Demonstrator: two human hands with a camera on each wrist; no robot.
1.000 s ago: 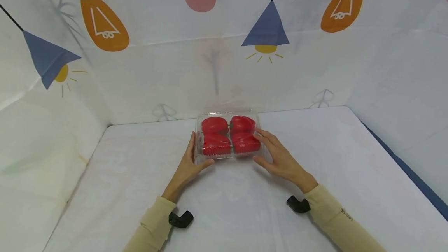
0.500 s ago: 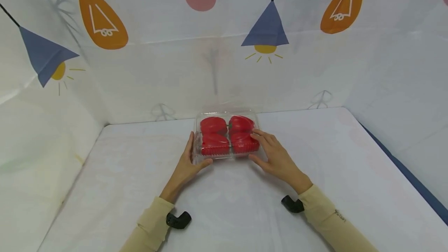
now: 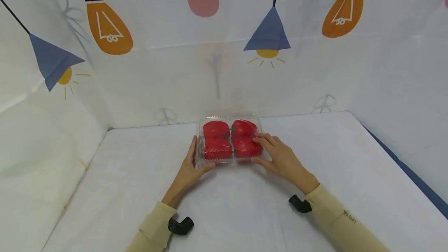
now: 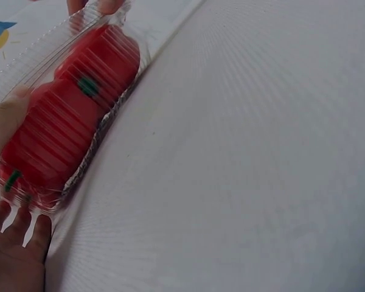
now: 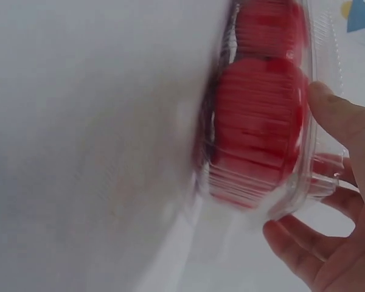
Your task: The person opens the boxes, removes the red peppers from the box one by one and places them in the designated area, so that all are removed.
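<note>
A clear plastic clamshell box (image 3: 232,161) stands at the back of the white table, with several red bell peppers (image 3: 217,149) inside; green stems show through it in the left wrist view. My left hand (image 3: 188,172) grips the box's left front corner, fingers along the side and thumb at the front edge. In the left wrist view that thumb (image 4: 9,115) lies against the lid's rim. My right hand (image 3: 284,162) holds the right side, fingertips over the lid. The right wrist view shows its thumb (image 5: 331,109) on the rim and the other fingers at the end wall. The lid looks shut.
White cloth walls printed with lamps (image 3: 267,30) and bulbs (image 3: 110,28) rise behind and beside the table (image 3: 224,213). The box stands close to the back wall. A black curved piece sits at each sleeve cuff (image 3: 181,226).
My right thumb and fingers have come in slightly closer on the box. The left hand keeps its hold, and the box stays in place. The head view shifts a little.
</note>
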